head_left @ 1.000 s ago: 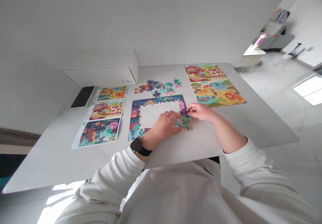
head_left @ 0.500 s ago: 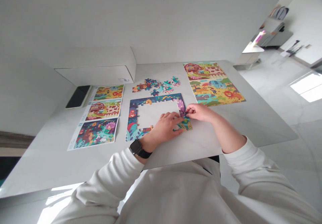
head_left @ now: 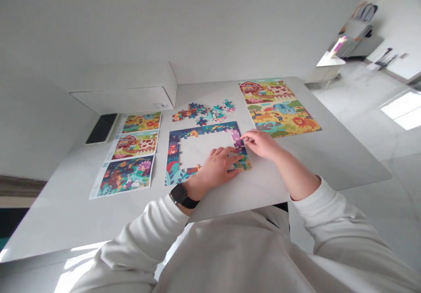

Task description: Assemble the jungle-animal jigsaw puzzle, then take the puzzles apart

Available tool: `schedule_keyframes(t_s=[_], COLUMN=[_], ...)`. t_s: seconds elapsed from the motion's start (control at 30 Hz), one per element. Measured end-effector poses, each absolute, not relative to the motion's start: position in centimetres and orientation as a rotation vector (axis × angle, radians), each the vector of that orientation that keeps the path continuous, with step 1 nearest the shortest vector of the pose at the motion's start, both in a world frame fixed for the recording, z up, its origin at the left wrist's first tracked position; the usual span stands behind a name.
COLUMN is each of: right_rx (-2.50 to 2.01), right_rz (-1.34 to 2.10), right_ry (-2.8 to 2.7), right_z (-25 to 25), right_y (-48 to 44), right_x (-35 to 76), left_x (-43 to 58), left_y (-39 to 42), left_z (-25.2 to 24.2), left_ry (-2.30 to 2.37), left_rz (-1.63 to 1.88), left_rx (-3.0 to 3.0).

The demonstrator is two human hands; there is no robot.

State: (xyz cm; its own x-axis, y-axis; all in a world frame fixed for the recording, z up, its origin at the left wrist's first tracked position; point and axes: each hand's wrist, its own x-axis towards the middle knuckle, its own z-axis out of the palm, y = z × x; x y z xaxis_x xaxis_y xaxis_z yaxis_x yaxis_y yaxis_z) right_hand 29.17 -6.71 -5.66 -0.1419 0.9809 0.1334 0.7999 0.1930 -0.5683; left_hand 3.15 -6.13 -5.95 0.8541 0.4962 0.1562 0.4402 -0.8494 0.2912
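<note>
A jigsaw puzzle frame (head_left: 174,133) lies on the table, a dark blue border of joined pieces around a bare middle. My left hand (head_left: 219,166) rests over its lower right part, fingers spread and palm down, hiding some of the bottom edge. At the right edge, my right hand (head_left: 261,144) has its thumb and fingertips together on a purple-and-dark puzzle piece (head_left: 239,143) of the border. The fingers partly cover that piece. Behind the frame lies a pile of loose puzzle pieces (head_left: 200,114).
Two finished puzzles, a farm scene (head_left: 268,92) and a safari scene (head_left: 283,118), lie at the right. A sheet with three pictures (head_left: 131,152) is at the left, beside a phone (head_left: 102,128). Against the wall stands a white box (head_left: 125,100).
My right hand has shifted slightly up along the frame's right edge; the dark piece seen at its fingertips is now less distinct. My left hand has stayed nearly still.
</note>
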Motion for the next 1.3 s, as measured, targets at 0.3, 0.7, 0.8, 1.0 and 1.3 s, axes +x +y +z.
schedule_keyframes(t_s=[0.3,0.7,0.8,1.0,1.3], right_rx=[-1.485,-1.544,-1.546,-1.575,-1.568], right_rz=[0.171,0.214,0.193,0.191,0.195], right_ry=[-2.127,-2.227,-2.186,-2.195,-2.232], right_z=[-7.1,-8.1,-8.2,-8.6,-8.6], right_y=[-2.9,-0.1,0.0,0.5,0.3], right_x=[29.3,29.1,29.0,28.7,29.1], left_x=[3.8,3.8,3.9,3.9,3.9], left_y=[-6.5,-6.7,-6.7,-6.7,-6.8], left_z=[-6.1,-6.1,-6.2,-6.2,-5.9], left_ry=[0.646,0.673,0.673,0.666,0.665], left_rz=[0.283,0.266,0.269,0.271,0.272], left_rx=[2.812,2.807,2.816,2.832,2.825])
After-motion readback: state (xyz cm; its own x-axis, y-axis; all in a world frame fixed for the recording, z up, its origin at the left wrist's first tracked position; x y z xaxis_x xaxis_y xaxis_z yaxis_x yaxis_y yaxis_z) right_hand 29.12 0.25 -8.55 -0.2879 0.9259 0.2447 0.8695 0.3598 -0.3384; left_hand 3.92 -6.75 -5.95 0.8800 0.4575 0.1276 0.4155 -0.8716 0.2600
